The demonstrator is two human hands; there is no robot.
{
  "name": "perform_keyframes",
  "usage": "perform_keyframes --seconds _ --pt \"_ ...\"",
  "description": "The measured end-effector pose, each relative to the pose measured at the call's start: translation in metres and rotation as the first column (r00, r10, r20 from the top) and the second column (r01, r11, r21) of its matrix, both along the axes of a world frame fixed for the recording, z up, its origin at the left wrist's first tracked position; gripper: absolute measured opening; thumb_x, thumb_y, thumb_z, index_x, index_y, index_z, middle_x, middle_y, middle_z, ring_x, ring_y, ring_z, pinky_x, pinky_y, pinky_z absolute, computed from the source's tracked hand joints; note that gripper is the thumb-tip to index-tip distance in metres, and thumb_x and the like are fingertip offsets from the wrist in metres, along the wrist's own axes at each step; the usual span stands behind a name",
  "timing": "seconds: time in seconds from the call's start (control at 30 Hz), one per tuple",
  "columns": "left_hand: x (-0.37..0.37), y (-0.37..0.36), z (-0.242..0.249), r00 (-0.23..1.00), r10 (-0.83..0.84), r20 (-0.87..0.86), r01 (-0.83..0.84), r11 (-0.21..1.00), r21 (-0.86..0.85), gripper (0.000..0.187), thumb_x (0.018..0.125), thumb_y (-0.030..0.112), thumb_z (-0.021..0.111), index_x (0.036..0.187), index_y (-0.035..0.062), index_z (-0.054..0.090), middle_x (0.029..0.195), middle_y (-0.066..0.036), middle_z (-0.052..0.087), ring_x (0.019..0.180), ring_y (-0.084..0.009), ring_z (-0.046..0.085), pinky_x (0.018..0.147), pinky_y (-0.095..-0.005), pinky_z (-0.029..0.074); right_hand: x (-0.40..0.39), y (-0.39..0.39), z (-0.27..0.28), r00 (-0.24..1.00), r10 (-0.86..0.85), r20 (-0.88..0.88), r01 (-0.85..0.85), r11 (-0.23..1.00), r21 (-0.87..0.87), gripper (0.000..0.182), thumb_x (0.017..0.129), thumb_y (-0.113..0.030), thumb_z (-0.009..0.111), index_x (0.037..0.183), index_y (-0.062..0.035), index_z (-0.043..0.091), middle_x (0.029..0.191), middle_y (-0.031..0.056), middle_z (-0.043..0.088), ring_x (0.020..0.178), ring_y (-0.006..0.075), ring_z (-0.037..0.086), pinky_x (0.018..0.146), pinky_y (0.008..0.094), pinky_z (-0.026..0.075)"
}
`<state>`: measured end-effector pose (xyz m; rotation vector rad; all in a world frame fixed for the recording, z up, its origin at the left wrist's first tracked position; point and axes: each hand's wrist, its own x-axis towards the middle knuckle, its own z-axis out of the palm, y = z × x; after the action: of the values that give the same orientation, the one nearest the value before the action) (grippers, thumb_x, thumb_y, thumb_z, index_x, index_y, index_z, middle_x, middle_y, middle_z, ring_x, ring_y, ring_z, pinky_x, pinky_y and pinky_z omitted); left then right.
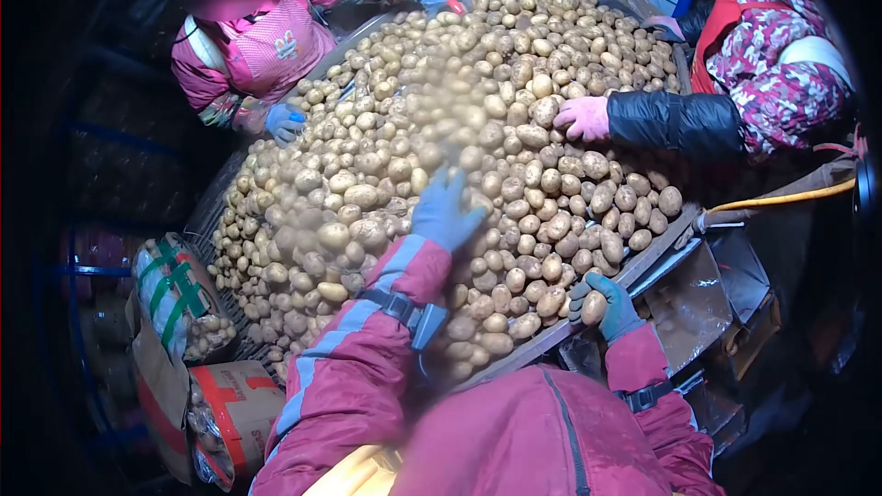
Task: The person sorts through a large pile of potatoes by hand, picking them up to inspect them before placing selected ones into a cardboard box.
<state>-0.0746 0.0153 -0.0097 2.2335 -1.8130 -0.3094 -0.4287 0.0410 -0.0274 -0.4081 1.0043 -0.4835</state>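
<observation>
A wide heap of potatoes covers the sorting table. My left hand, in a blue glove, reaches out over the middle of the heap with its fingers spread on the potatoes. At the near right edge of the table, my right hand, in a grey-blue glove, is closed around a single potato. That potato faces up, with the gloved fingers curled along its left side. A blur smears part of the heap just beyond my left hand.
A metal rim borders the table. Cardboard boxes stand below it at right; bagged potatoes stand at lower left. Co-workers' gloved hands reach in from the right, far side and left. A yellow hose runs at right.
</observation>
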Motion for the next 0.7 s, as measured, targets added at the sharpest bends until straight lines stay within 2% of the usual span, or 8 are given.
perform_keyframes --seconds 0.27,0.37,0.4,0.43,0.47,0.5,0.53,0.7 --pt "-0.072 0.047 -0.001 0.943 -0.260 -0.206 0.260 0.965 -0.027 0.069 0.086 0.039 0.073 0.144 0.0087 0.052 0.151 -0.021 0.044 0.138 -0.0400 0.043 0.115 -0.0455 0.038 0.002 0.002 -0.017 0.999 -0.016 -0.051 0.016 1.000 -0.001 0.044 0.102 -0.035 0.051 0.088 0.0033 0.066 0.073 0.0151 0.067 0.058 0.0266 0.064 0.056 0.0376 0.057" --pt "-0.068 0.045 -0.008 0.926 -0.200 -0.321 0.166 0.978 -0.129 0.060 0.091 0.035 0.068 0.142 0.0067 0.054 0.145 -0.020 0.051 0.133 -0.0383 0.049 0.114 -0.0434 0.040 0.002 -0.001 -0.010 0.998 -0.029 -0.061 0.029 1.000 0.011 0.044 0.102 -0.035 0.051 0.088 0.0038 0.067 0.073 0.0154 0.067 0.058 0.0270 0.064 0.056 0.0380 0.057" --pt "-0.053 0.034 -0.009 0.901 -0.139 -0.410 0.091 0.987 -0.136 0.040 0.093 0.031 0.069 0.125 0.0079 0.063 0.131 -0.020 0.060 0.125 -0.0347 0.057 0.107 -0.0432 0.045 0.003 0.000 -0.007 0.998 -0.033 -0.062 0.034 0.999 0.023 0.044 0.102 -0.035 0.051 0.088 0.0040 0.067 0.073 0.0155 0.067 0.058 0.0271 0.064 0.056 0.0381 0.057" --pt "-0.038 0.020 0.011 0.868 -0.056 -0.492 0.023 0.997 -0.075 0.037 0.094 0.030 0.067 0.122 0.0069 0.065 0.130 -0.018 0.062 0.122 -0.0336 0.060 0.106 -0.0405 0.047 0.002 0.000 -0.008 0.999 -0.019 -0.039 0.020 1.000 0.024 0.042 0.102 -0.032 0.051 0.089 0.0043 0.067 0.076 0.0152 0.068 0.061 0.0258 0.065 0.059 0.0362 0.058" --pt "-0.022 0.009 0.022 0.923 -0.034 -0.384 -0.018 0.991 -0.130 0.031 0.092 0.025 0.064 0.118 0.0086 0.064 0.118 -0.019 0.064 0.113 -0.0367 0.061 0.096 -0.0424 0.050 0.000 0.000 -0.010 1.000 -0.005 -0.013 0.006 1.000 0.023 0.039 0.102 -0.029 0.050 0.090 0.0046 0.067 0.078 0.0148 0.069 0.064 0.0244 0.066 0.061 0.0344 0.058" --pt "0.000 -0.005 0.035 0.938 0.014 -0.347 -0.036 0.998 -0.058 0.037 0.093 0.031 0.067 0.123 0.0098 0.066 0.122 -0.016 0.066 0.115 -0.0336 0.063 0.100 -0.0399 0.050 -0.001 -0.002 -0.010 1.000 0.006 0.011 -0.006 1.000 0.019 0.037 0.103 -0.025 0.050 0.091 0.0049 0.068 0.081 0.0145 0.070 0.067 0.0231 0.068 0.064 0.0326 0.059" --pt "0.020 -0.015 0.021 0.967 0.046 -0.251 -0.090 0.982 -0.165 0.039 0.092 0.031 0.067 0.125 0.0113 0.066 0.123 -0.016 0.066 0.113 -0.0335 0.064 0.098 -0.0404 0.051 -0.001 -0.002 -0.009 1.000 0.009 -0.007 -0.009 1.000 0.005 0.037 0.102 -0.026 0.051 0.091 0.0049 0.068 0.081 0.0143 0.070 0.067 0.0230 0.068 0.064 0.0324 0.059" --pt "0.084 -0.083 -0.006 0.980 0.182 0.076 -0.193 0.963 0.188 0.056 0.089 0.044 0.066 0.136 0.0137 0.061 0.131 -0.018 0.063 0.120 -0.0342 0.061 0.102 -0.0448 0.049 0.001 0.001 -0.009 0.994 -0.032 -0.109 0.030 0.999 -0.019 0.037 0.101 -0.027 0.053 0.090 0.0048 0.069 0.081 0.0136 0.070 0.068 0.0231 0.068 0.065 0.0316 0.059"
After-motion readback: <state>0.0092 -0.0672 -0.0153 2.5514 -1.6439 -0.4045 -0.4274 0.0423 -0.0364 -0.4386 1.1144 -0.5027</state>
